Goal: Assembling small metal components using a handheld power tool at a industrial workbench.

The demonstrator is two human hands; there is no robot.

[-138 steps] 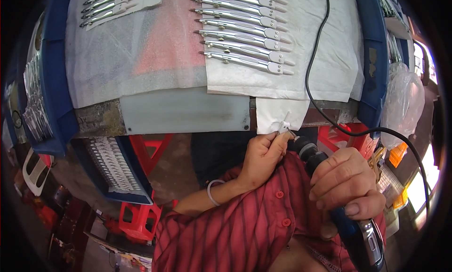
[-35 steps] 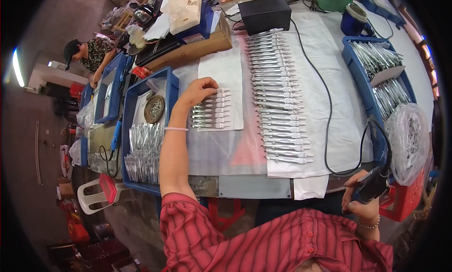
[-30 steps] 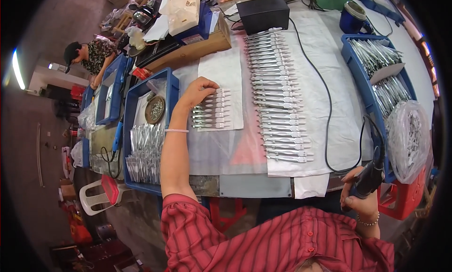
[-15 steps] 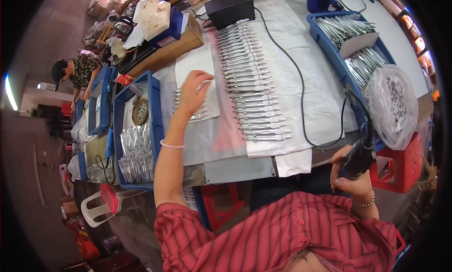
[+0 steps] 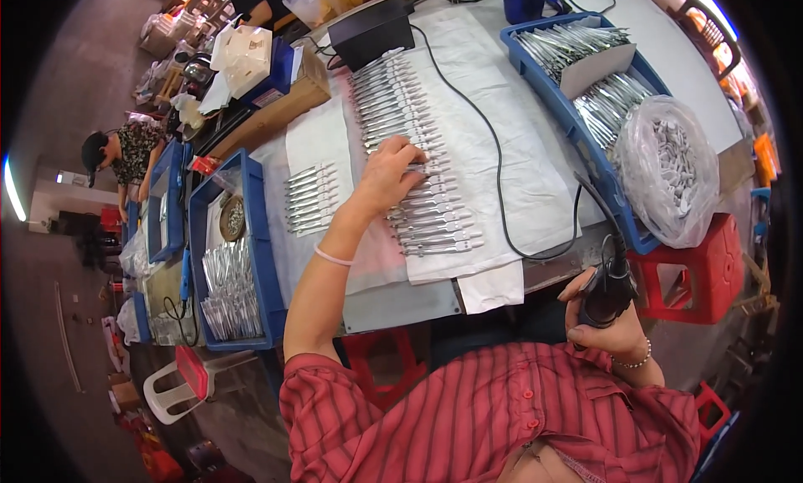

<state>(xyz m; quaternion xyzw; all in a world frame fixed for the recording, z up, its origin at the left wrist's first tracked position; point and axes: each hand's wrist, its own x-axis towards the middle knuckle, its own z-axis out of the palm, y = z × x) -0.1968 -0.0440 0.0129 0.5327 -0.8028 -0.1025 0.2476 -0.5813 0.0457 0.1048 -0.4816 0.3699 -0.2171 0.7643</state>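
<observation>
The left hand (image 5: 391, 175) is over the long row of drawing compasses (image 5: 432, 217), its fingers bent down among the tools around the middle of the row. Whether they pinch one compass or only rest there cannot be told, since the hand covers the contact. More compasses lie both beyond these fingers and on the near side of them, side by side on a white cloth (image 5: 468, 73) spread over the tabletop (image 5: 559, 265). To the left of the fingers, well apart from the long row, lies a shorter row of compasses (image 5: 312, 197).

The right fingers are wrapped around a dark electric screwdriver (image 5: 608, 296), held off the near edge of the tabletop. Beyond them sit a clear plastic bag (image 5: 669, 178) of small metallic parts and a blue bin (image 5: 542, 80) packed with slim silvery pieces.

Each compass looks light and stiff, and its polished metal is probably slick under dry fingers. The pale, broader head at the right end should give the surest pinch; the thin legs pointing left seem likelier to swing or prick, so they are best left alone.
</observation>
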